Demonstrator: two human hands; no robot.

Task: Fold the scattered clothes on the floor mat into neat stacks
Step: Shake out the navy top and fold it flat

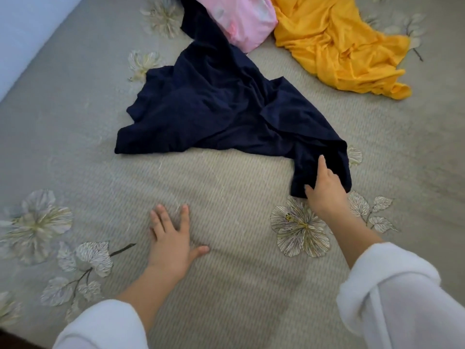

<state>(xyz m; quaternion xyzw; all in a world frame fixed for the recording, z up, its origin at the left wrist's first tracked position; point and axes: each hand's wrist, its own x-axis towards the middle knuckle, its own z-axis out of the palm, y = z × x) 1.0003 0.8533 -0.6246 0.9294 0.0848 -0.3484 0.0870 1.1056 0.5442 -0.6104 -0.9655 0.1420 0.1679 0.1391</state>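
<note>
Grips the 5 o'clock corner of a crumpled dark navy cloth garment, mid-mat, with the right hand, thumb and fingers closed on the fabric. Presses the left hand flat, fingers spread, on the grey flower-printed woven floor mat at 7 o'clock. Touching the navy garment at 12 o'clock, a pink cloth bundle; at 1 o'clock, a rumpled yellow cloth.

A garment lies in the middle of the mat, a bundle touching its far end, a cloth right of that. The left hand rests before it; the right hand holds its near-right corner.
</note>
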